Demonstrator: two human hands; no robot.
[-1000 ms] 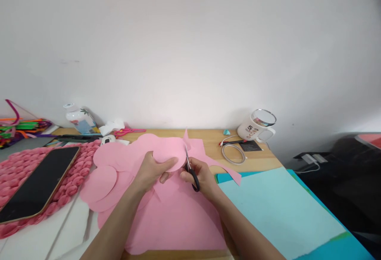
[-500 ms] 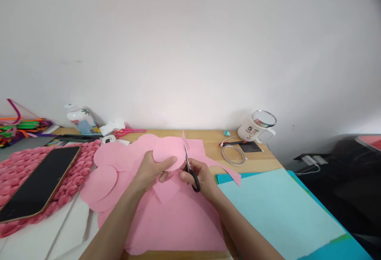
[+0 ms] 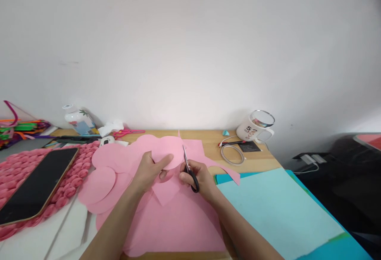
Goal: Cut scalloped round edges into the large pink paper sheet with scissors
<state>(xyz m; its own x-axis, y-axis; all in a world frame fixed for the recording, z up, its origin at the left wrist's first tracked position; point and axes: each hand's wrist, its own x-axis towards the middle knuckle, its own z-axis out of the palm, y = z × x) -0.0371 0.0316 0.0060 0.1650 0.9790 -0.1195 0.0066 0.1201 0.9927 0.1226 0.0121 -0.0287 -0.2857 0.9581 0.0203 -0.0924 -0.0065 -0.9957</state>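
My left hand (image 3: pixel 150 171) pinches a rounded piece of pink paper (image 3: pixel 167 151), thumb on top, and holds it up over the desk. My right hand (image 3: pixel 200 178) grips black-handled scissors (image 3: pixel 188 166); the blades point up along the paper's right edge. A cut pink scrap (image 3: pixel 166 190) hangs just below both hands. Under them lies a large pink sheet (image 3: pixel 178 224), and several pink paper circles (image 3: pixel 99 180) lie to its left.
A light blue sheet (image 3: pixel 276 212) lies at the right on the wooden desk (image 3: pixel 256 164). A white mug (image 3: pixel 255 126), a coiled cable (image 3: pixel 231 153), pink scissors (image 3: pixel 126 132) and a bottle (image 3: pixel 77 119) stand at the back. A dark phone (image 3: pixel 35 184) rests on a pink knitted mat (image 3: pixel 68 188).
The pink piece has turned a little in my left hand as the scissors work along its edge. The scrap below the hands hangs lower and longer than before.
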